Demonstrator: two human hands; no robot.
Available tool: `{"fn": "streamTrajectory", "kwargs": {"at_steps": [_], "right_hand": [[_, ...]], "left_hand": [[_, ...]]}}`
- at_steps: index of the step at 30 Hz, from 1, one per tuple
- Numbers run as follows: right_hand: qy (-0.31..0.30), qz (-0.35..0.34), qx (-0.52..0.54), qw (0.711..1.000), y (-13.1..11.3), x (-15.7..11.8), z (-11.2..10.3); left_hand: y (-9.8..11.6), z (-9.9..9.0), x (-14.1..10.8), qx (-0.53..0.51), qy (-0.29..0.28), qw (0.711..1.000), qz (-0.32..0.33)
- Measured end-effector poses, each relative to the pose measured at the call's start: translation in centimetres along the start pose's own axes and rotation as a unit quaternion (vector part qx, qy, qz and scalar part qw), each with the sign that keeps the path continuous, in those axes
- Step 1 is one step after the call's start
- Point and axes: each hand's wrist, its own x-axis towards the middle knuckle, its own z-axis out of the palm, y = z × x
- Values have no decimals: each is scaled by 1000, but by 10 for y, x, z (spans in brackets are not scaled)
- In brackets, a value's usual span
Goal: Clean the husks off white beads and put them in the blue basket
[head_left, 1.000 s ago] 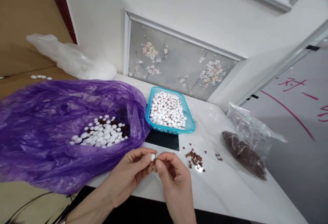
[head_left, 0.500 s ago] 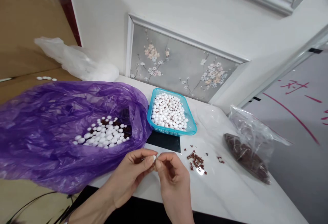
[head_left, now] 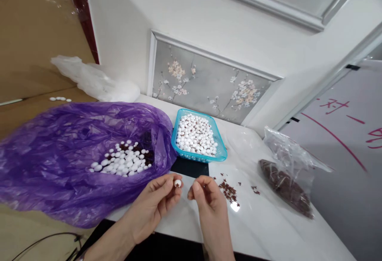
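Between the thumb and fingertips of my left hand (head_left: 155, 199) is a white ball (head_left: 178, 182) with a small brown star-shaped piece (head_left: 177, 186) at its lower side. My right hand (head_left: 210, 209) is a short way to the right, apart from the ball. Its thumb and fingers are pressed together, and whatever may be between them is hidden. Just beyond it, a loose pile of small brown star-shaped pieces (head_left: 229, 191) lies on the white table (head_left: 253, 229).
Behind my hands stands a blue basket (head_left: 221, 155) filled with white balls showing brown bits. A purple plastic bag (head_left: 59, 149) on the left holds white balls (head_left: 125, 161). At the right sits a clear bag of brown material (head_left: 286, 189). A whiteboard (head_left: 337, 153) leans beyond it.
My hands have moved apart, the right one drawing away to the right. The white ball stays in my left fingers, with its brown piece now showing. The camera view has shifted slightly.
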Motion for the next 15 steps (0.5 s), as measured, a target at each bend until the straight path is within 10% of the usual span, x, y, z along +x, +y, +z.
{"fn": "streamTrajectory", "kwargs": {"at_steps": [15], "right_hand": [[-23,-83,-173,981,2,-12,-8]], "left_hand": [[-4,0,4,157,-2,986,62]]}}
